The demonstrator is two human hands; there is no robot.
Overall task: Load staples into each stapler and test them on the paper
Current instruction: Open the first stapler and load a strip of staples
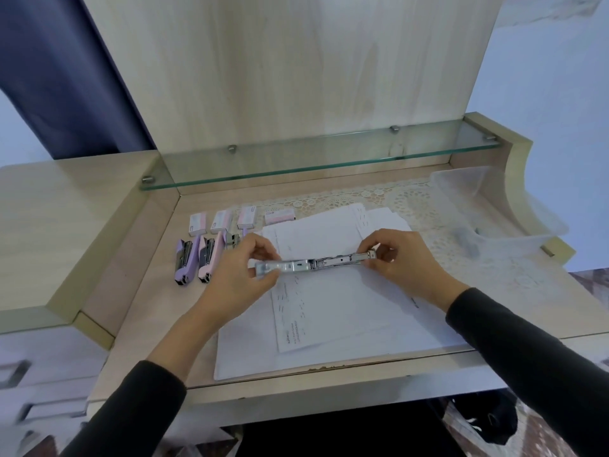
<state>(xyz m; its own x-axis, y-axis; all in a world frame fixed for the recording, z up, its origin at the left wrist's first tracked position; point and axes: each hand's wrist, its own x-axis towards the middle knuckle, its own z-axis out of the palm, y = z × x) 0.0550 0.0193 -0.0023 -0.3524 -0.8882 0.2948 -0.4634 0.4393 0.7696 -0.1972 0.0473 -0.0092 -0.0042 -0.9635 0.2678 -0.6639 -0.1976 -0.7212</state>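
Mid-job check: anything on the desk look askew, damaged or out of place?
The rightmost staple box lies turned sideways, unlike the three boxes left of it. The paper sheets are fanned unevenly. The desk's front edge looks chipped. The stapler held by the left hand and right hand is just opened flat.

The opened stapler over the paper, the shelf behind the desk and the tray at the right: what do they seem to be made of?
The opened stapler looks like bare metal: it is silvery and shiny, with folded channels. The shelf seems to be glass: it is transparent, with a greenish edge. The tray is probably plastic: it is cloudy and translucent, with rounded walls.
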